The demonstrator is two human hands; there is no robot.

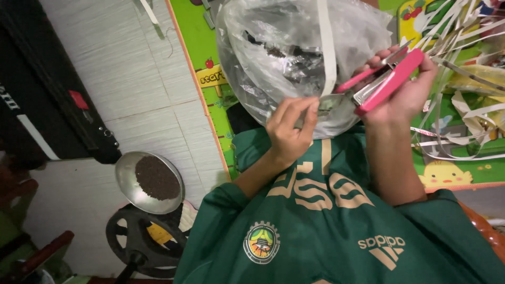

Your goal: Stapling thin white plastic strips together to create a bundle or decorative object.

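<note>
Above the green shirt (pixel 315 221), R hand (pixel 402 97) has its grip wrapped round a pink stapler (pixel 384 84), nose at a clear plastic bag (pixel 294 52). L hand (pixel 289 131) pinches bag edge w/ a white strip (pixel 327 47), just beside stapler. Steel bowl (pixel 148 181) of dark grains on tiled floor (pixel 137 89), well apart.

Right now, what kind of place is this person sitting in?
Probably a room at home, used as a floor workspace. A tiled floor lies beside a bright children's play mat strewn with white strips. The right hand holds a pink stapler; the left hand pinches a clear plastic bag.
</note>
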